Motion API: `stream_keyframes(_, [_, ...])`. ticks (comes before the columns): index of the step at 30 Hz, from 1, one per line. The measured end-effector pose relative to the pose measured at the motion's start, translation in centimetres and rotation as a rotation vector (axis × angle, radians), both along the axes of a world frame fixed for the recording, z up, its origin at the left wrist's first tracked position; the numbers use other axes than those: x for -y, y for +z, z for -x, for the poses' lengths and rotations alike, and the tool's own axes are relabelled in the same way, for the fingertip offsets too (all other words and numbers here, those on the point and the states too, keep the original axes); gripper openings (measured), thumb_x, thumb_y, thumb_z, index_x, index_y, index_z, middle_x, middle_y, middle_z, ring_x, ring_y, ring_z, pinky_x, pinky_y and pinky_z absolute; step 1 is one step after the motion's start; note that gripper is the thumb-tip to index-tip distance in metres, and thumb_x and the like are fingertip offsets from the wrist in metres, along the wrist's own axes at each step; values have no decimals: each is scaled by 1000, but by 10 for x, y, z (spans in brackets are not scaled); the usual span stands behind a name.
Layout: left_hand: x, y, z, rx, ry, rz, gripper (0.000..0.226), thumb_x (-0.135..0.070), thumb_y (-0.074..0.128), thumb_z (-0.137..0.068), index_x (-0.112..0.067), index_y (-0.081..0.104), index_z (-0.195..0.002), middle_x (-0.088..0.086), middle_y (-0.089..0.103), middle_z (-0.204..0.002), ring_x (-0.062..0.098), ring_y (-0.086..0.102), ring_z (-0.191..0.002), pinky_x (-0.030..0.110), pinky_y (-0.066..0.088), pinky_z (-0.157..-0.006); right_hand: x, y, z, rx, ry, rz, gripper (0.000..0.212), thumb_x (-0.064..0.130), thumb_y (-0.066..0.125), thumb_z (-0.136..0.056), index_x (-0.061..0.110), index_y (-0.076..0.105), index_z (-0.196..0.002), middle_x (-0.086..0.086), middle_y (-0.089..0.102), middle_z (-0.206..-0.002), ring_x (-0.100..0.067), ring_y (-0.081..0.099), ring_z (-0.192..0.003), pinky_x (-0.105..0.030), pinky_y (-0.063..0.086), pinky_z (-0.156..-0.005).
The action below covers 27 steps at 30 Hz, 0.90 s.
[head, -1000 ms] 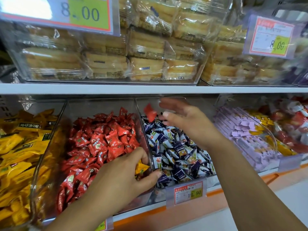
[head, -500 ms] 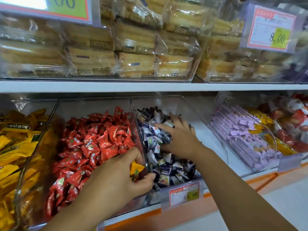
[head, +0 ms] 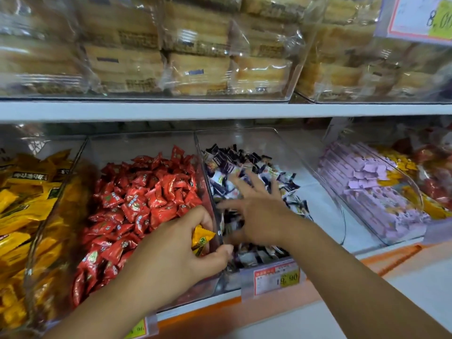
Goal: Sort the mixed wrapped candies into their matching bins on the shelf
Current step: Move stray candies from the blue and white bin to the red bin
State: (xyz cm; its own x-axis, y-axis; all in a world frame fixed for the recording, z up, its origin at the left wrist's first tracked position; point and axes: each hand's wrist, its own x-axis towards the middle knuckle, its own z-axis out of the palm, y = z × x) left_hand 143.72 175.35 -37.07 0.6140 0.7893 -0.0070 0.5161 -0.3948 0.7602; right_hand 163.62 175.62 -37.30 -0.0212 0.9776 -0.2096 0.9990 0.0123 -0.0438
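The left hand (head: 171,253) pinches a yellow candy (head: 201,238) at the red bin's (head: 141,145) near right corner, yellow bin (head: 56,204) further left, while the right hand (head: 259,216) lies spread-fingered on blue candies (head: 232,162).

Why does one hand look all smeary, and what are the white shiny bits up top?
In the head view, the right hand is motion-blurred, its fingers smearing over the dark-and-white candies. In the same view, the left hand holding a yellow candy looks sharper. The white streaks are glare on the clear wrappers of the packaged cakes.
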Motion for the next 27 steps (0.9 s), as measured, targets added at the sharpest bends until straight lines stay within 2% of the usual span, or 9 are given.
stream_keyframes(3, [1,1,0,40,-16,22,32,-59,65,-74,-37,44,-86,-5,63,-76,5,42,-45,37,43,-49,-11,2,-17,1,-155,-205,65,72,57,-78,49,42,-137,2,4,-161,-32,1,-146,-59,7,-116])
stream_keyframes(6, [0,0,1,38,-33,34,31,-60,64,-73,-38,45,-86,-8,63,-78,5,46,-49,42,46,-55,-7,22,-33,-186,-238,-221,55,61,61,-82,46,48,-134,0,10,-161,-28,17,-144,-44,24,-116])
stream_keyframes(11, [-2,-1,1,38,-40,58,38,-68,60,-67,-40,44,-87,-10,63,-80,4,47,-49,39,47,-54,35,71,-53,-202,-310,15,72,62,64,-79,50,32,-142,4,24,-157,-18,44,-131,-28,35,-101])
stream_keyframes(14, [-2,0,0,32,-38,65,43,-73,55,-62,-39,44,-87,-11,63,-79,3,46,-48,37,45,-53,48,61,-35,-35,-270,336,97,71,63,-72,52,6,-148,0,4,-161,-22,40,-135,-29,36,-102])
stream_keyframes(17, [-2,0,1,15,-31,55,46,-76,54,-61,-38,44,-86,-11,64,-80,5,48,-49,40,46,-55,47,43,-26,-2,-278,330,106,70,67,-70,49,-2,-149,-8,3,-156,-26,52,-122,-29,43,-94])
stream_keyframes(19, [-1,1,1,-14,-36,36,47,-77,54,-61,-39,43,-87,-14,64,-82,6,49,-51,40,46,-55,52,50,-28,19,-304,299,99,69,64,-73,50,3,-149,-4,7,-158,-23,47,-129,-31,41,-99])
stream_keyframes(21, [-1,2,1,-20,-38,18,47,-77,52,-62,-39,42,-87,-15,63,-81,5,49,-51,37,46,-55,56,61,-24,97,-252,163,72,64,57,-83,49,24,-146,1,27,-154,-17,46,-129,-31,41,-98])
stream_keyframes(24, [-1,2,-1,-12,-34,12,46,-76,52,-62,-37,42,-86,-14,63,-79,4,49,-51,34,45,-54,39,50,-4,-121,-87,-284,22,38,54,-96,29,66,-113,4,63,-116,-16,57,-107,-30,47,-85])
stream_keyframes(27, [-1,2,-1,9,-19,6,47,-74,55,-63,-36,43,-88,-12,64,-80,7,54,-55,40,48,-59,9,14,6,-195,-46,-289,29,35,59,-93,20,64,-117,1,62,-115,-18,48,-114,-32,41,-94])
